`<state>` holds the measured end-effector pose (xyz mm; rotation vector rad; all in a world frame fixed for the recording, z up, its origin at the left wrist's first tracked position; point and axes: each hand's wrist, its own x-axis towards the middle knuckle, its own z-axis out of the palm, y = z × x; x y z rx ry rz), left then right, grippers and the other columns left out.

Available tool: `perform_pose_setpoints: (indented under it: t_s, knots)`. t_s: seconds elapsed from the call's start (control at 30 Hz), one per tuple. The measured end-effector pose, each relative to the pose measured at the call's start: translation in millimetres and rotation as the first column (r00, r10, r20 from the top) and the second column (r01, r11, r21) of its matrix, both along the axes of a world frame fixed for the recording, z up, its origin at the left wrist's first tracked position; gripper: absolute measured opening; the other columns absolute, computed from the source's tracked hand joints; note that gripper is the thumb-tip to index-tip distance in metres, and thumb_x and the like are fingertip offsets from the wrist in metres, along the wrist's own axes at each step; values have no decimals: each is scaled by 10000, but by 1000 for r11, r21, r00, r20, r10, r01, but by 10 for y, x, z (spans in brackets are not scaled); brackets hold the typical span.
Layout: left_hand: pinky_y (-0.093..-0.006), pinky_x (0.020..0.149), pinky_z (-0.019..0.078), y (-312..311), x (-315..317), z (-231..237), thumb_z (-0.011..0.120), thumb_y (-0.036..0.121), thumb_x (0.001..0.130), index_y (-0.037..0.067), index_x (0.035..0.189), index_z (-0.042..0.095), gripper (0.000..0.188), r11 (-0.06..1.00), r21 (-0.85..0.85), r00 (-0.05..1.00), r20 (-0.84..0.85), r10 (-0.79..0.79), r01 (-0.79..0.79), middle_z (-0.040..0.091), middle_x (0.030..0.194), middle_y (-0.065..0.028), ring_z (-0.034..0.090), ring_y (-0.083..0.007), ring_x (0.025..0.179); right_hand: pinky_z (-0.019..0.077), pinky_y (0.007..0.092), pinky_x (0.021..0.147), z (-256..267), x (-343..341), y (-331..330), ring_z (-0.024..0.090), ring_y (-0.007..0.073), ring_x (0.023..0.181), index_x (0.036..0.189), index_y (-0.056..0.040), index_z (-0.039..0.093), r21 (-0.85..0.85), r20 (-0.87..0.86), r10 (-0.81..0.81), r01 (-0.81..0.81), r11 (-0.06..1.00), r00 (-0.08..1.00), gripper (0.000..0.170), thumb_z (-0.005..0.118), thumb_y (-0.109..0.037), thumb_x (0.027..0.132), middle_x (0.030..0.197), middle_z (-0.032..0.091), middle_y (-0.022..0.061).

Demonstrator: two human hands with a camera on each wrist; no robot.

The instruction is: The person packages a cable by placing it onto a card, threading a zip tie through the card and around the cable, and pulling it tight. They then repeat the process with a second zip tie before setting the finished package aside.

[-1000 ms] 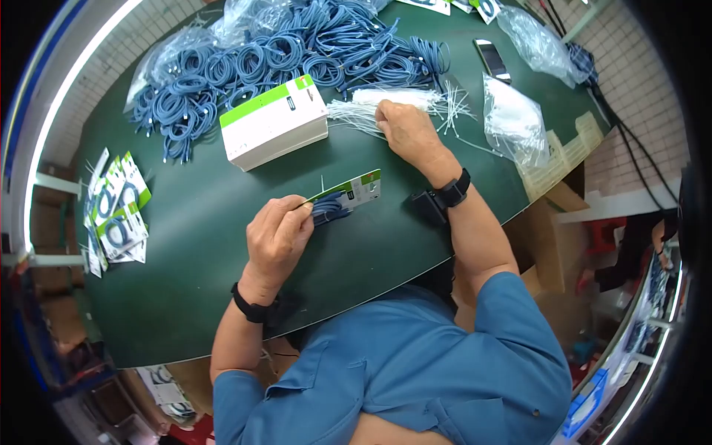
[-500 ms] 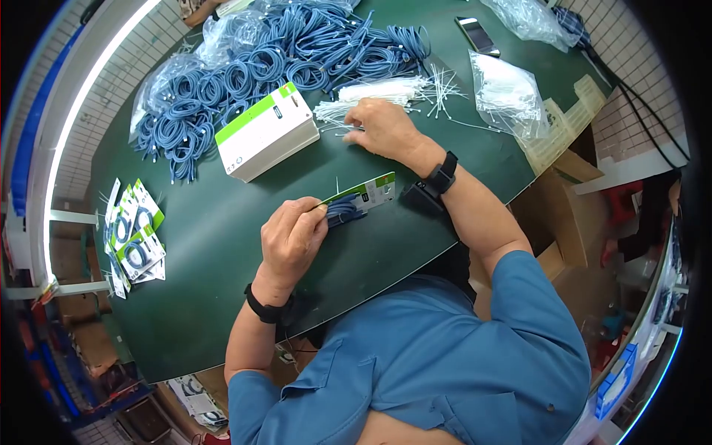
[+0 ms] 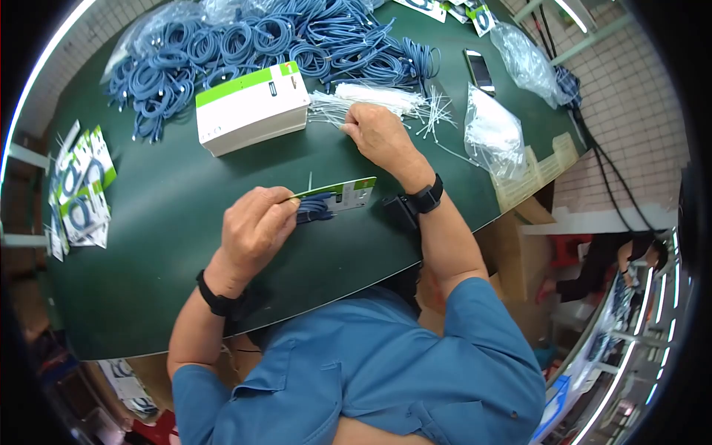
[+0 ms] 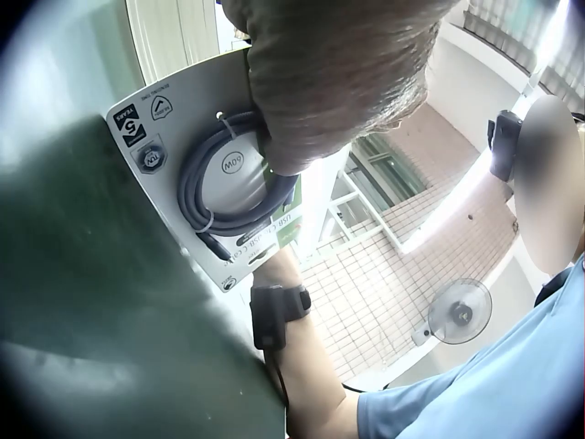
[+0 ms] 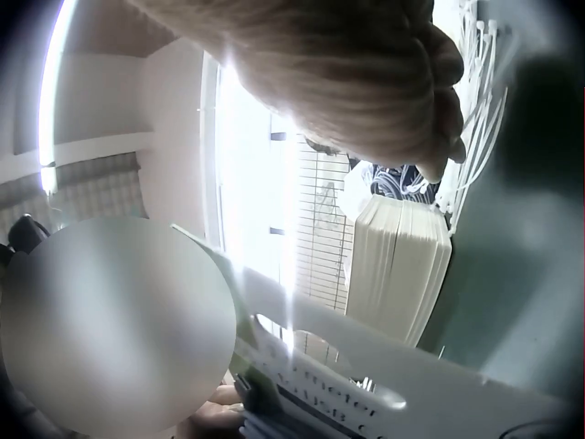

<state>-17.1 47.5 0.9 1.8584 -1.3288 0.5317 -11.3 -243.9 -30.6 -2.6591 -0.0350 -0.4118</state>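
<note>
In the head view my left hand [image 3: 256, 226] pinches the edge of a green and white card [image 3: 353, 195] that carries a coiled blue cable [image 3: 315, 207]. The left wrist view shows the coil [image 4: 190, 187] tied to the card [image 4: 151, 128] at two places. A thin white tie end stands up from the card's upper edge. My right hand [image 3: 382, 137], fingers bent, is at the near edge of a heap of white cable ties [image 3: 378, 96]; whether it pinches a tie is hidden. In the right wrist view its fingertips are close beside the ties [image 5: 477, 101].
A stack of cards [image 3: 252, 111] lies left of the ties, with many coiled blue cables [image 3: 237, 44] behind. Carded cables [image 3: 83, 194] lie at the far left. A phone [image 3: 480, 70] and a plastic bag of ties [image 3: 493, 133] are at the right of the table [image 3: 148, 297].
My right hand's fingers have drawn closer together at the ties' near edge. The left hand keeps its hold on the card. The head view has shifted.
</note>
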Motion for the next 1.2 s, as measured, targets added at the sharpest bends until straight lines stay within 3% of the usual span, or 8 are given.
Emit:
perform_pose_setpoints:
  t_s: [0.13,0.43,0.57,0.7,0.8,0.83,1.07,1.2]
  knots:
    - [-364,641,561,31,32,-3,792,-60,733,12,919,669,234,1000,-15,1000,9,26,-26,692,946,-99,678,-265,745,564,424,769,39,-27,-58,716,344,838,926,-3,750,109,-13,-1,2,994,1000,166,750,-161,879,903,746,165]
    - [-362,634,556,44,16,-24,792,-55,735,7,910,658,229,1000,-14,1000,19,15,-15,684,937,-100,671,-259,745,569,403,769,59,-50,-168,712,358,800,976,-35,799,-22,70,-6,8,1000,998,162,755,-145,865,893,750,195]
    - [-362,632,554,40,15,-13,791,-51,739,9,906,654,225,1000,-12,1000,20,10,-9,683,935,-99,668,-258,743,571,377,718,28,-32,-199,728,306,757,988,-18,803,-22,152,22,-18,1000,988,159,751,-115,874,882,752,187]
    - [-361,629,551,47,11,-2,791,-44,746,13,903,654,216,1000,-2,1000,29,5,-4,682,931,-97,665,-257,737,564,308,652,58,-25,-150,746,199,747,980,22,775,236,129,-61,29,971,990,129,734,-75,906,885,768,146]
    - [-360,628,551,42,7,13,790,-41,750,16,900,654,210,1000,6,999,42,-5,5,682,930,-96,665,-256,735,540,228,610,209,-55,-65,743,121,763,966,27,727,647,-75,-61,95,756,995,81,711,-48,939,924,772,111]
    - [-360,629,551,41,1,17,790,-40,752,16,899,654,208,1000,7,999,35,-6,6,682,930,-96,666,-255,735,540,228,610,239,-58,-61,743,121,763,966,27,727,655,-60,-68,91,750,996,81,711,-48,939,924,772,111]
    - [-357,639,557,12,-11,16,790,-41,756,15,912,662,210,1000,20,999,42,-24,23,689,939,-96,674,-255,738,530,190,591,333,-140,20,727,88,741,1010,-3,681,941,-160,210,85,326,965,103,702,-104,996,931,756,80]
    - [-355,644,560,15,-19,11,792,-41,757,13,925,667,216,999,27,999,39,-32,31,692,946,-99,678,-256,742,532,189,584,315,-129,88,700,70,699,1028,-10,674,904,-222,196,126,408,955,139,665,-149,1036,892,740,57]
